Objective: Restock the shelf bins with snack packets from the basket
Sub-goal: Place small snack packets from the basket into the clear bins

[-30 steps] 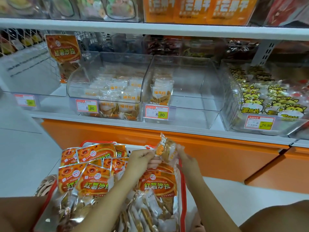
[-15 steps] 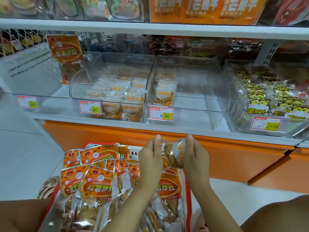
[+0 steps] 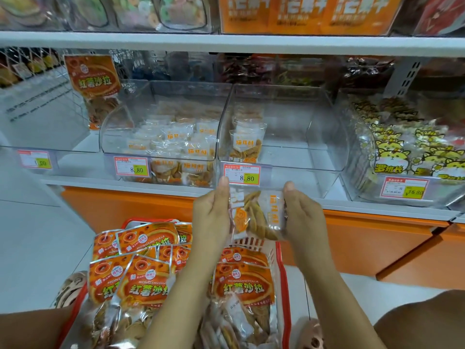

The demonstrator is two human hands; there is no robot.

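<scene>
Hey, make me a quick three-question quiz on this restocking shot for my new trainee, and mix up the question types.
1. True or false: the left hand and the right hand both hold one packet.
2. The bin just behind that packet is: A) heaped full, B) nearly empty, C) covered by a lid.
3. Fill in: the basket has a ____ rim.
Key: 1 true; 2 B; 3 red.
</scene>
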